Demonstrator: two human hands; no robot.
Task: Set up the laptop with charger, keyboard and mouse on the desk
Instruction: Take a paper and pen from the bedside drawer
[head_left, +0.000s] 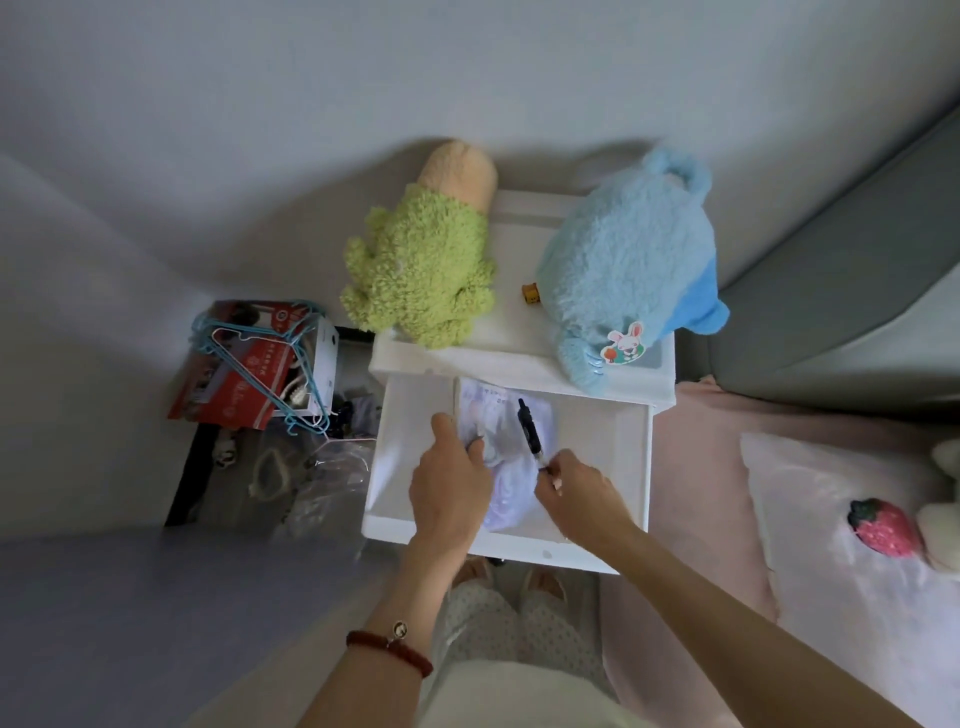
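No laptop, charger, keyboard or mouse shows in the head view. Both hands reach into the pulled-out white drawer (597, 551) of a small white cabinet (519, 364). My left hand (449, 486) rests on a pale plastic bag with papers (506, 499) inside the drawer, its fingers curled on the bag's edge. My right hand (576, 493) pinches the lower tip of a black pen (530, 428) that lies across the papers.
A green plush (421, 275) and a blue plush (628, 270) lie on the cabinet top. A box with blue hangers (260, 358) stands on the floor at left. A pink bed with a strawberry toy (883, 527) is at right; a grey surface (130, 623) at lower left.
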